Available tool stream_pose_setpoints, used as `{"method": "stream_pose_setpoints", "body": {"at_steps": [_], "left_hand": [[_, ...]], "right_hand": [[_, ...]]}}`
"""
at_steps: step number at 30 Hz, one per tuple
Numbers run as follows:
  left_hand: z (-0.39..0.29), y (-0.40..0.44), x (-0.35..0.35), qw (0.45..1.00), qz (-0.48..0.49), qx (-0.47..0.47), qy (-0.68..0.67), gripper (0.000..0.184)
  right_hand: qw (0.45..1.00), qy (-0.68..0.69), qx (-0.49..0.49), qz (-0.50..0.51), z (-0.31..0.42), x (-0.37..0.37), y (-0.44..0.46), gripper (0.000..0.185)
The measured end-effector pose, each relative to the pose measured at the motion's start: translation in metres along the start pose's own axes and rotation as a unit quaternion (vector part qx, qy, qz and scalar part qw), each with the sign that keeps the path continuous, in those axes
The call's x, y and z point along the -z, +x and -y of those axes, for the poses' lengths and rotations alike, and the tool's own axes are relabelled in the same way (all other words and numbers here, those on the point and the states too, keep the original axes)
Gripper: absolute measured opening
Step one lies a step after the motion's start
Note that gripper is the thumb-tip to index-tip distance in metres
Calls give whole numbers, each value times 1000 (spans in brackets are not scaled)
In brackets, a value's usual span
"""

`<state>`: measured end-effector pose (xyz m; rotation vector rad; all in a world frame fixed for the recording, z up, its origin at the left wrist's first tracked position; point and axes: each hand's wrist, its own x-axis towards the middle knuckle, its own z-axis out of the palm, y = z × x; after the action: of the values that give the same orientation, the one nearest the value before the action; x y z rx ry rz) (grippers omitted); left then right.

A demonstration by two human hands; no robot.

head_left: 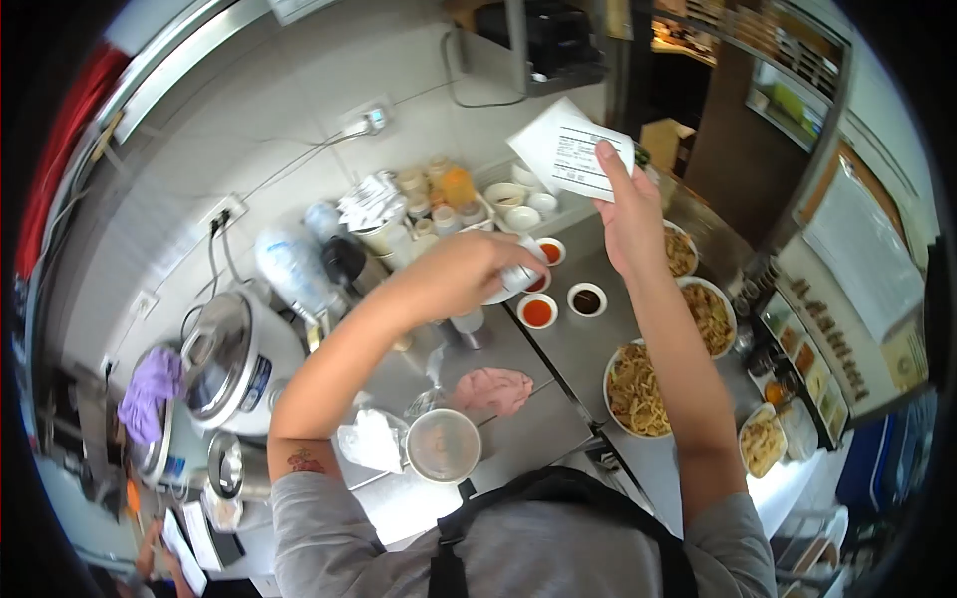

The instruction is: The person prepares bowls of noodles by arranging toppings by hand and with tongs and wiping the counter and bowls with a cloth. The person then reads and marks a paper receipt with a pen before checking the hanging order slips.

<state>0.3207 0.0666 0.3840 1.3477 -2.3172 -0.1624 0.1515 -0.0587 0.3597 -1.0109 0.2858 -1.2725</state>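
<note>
In the head view, we see our right hand (630,214) raised above the far part of the counter (588,344), its fingers pinching a printed slip (588,159) with the thumb laid over its face; a second white slip (541,137) fans out behind it. Our left hand (474,267) is lower, its fingers bent around a white item (518,275) that looks like paper, though blur keeps us from telling. Just beside it sit a red sauce dish (538,313) and a dark sauce dish (587,300). Toward the counter's right edge we find a noodle bowl (638,394), partly behind our right forearm. Nearer our own edge, a pink cloth (495,390) lies close to a round tub (443,446). A large cooker (224,359) stands toward the left end.
</note>
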Motion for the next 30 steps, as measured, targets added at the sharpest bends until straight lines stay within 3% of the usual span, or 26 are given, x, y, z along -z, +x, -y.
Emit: {"method": "stream_pose_setpoints", "body": {"at_steps": [2,4,5,6,8,11,14,20,22,23,26,27,28,29,30], "left_hand": [[11,-21,33,995,-88,20,40,43],[25,-31,89,962,-221,133,95,37],[29,-31,117,929,-336,129,85,27],[57,-31,147,885,-456,49,75,21],[67,-25,205,805,-571,59,153,19],[112,-42,248,796,-550,169,187,19],[97,-55,245,768,-518,272,262,25],[90,-43,272,750,-575,255,205,25],[90,-36,294,725,-514,277,365,33],[79,-25,298,736,-539,321,255,42],[52,-38,272,591,-534,240,555,42],[34,-56,235,695,-491,322,415,41],[15,-105,191,779,-387,355,343,43],[-3,-154,148,841,-278,387,256,46],[-21,-188,101,861,-309,388,112,70]], "right_hand": [[999,20,15,21,-4,-9,-3,33],[998,38,23,49,-6,-19,-4,33],[997,46,28,60,-7,-22,-3,33],[996,42,29,69,-9,-24,-2,33],[995,34,31,84,-12,-29,1,33],[998,-2,13,66,-24,-20,7,34],[993,46,19,103,-29,-19,15,33],[983,8,-22,182,-48,-20,12,31],[977,-9,-13,211,-53,-32,6,30],[976,22,-17,218,-57,-39,1,30],[967,31,-45,249,-59,-62,-23,29],[961,37,-54,268,-68,-68,-30,29],[952,10,-60,301,-75,-92,-54,29],[941,7,-70,332,-78,-107,-71,28],[926,5,-84,369,-84,-124,-89,28]]}}
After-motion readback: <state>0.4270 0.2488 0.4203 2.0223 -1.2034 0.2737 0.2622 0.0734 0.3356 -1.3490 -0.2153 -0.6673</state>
